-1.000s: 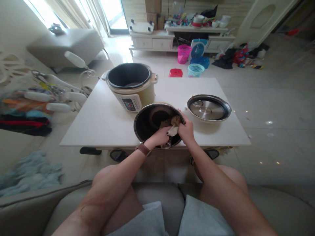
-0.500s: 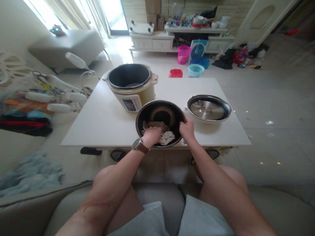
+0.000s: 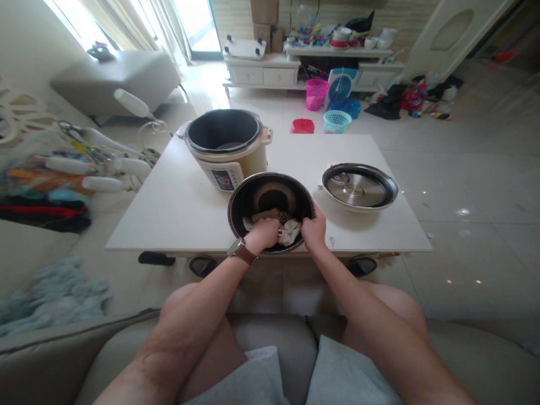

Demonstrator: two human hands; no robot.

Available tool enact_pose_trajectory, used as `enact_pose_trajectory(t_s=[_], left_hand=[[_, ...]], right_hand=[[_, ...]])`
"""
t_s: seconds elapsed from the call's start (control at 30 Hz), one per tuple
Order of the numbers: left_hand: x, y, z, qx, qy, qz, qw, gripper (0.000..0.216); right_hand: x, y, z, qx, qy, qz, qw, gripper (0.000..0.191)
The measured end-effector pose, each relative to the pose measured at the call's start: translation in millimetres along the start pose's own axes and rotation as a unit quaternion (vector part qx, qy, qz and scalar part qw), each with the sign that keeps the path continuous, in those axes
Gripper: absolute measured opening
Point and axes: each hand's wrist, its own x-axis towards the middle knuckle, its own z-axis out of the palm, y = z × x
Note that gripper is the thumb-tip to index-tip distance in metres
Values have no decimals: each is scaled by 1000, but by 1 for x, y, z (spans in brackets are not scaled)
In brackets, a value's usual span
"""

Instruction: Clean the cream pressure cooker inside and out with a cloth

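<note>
A dark inner pot (image 3: 270, 191) stands near the front edge of the white table (image 3: 177, 208). My left hand (image 3: 264, 234) reaches inside it, closed on a crumpled pale cloth (image 3: 289, 229) pressed against the near wall. My right hand (image 3: 314, 232) grips the pot's near right rim. Behind the pot stands the cream cooker body (image 3: 225, 147), open and without its lid. The steel lid (image 3: 359, 186) lies upside down to the right.
A rack with white handles and coloured cloths (image 3: 80, 169) stands left of the table. Pink (image 3: 316, 93), red (image 3: 302, 126) and blue baskets (image 3: 336, 120) sit on the floor beyond. A white cabinet (image 3: 261, 70) lines the far wall. My knees are under the table's front edge.
My left hand moved the cloth from the pot's right side to its near wall. My right hand slid along the rim toward me, and the pot shifted slightly left.
</note>
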Motion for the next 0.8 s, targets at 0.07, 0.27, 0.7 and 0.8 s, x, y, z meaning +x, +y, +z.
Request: enact_pose_trajectory(t_s=[0.07, 0.27, 0.7, 0.8], left_hand=[[1, 5, 1, -55, 17, 46, 997, 43], [1, 11, 1, -137, 45, 70, 987, 47], [-14, 12, -2, 56, 7, -50, 997, 34], [-9, 10, 1, 41, -10, -48, 998, 35]], right_hand=[[-2, -3, 1, 5, -9, -9, 1000, 61], [-1, -4, 1, 4, -20, -28, 999, 64], [25, -31, -27, -51, -116, -116, 985, 70], [23, -22, -24, -42, -101, -79, 991, 68]])
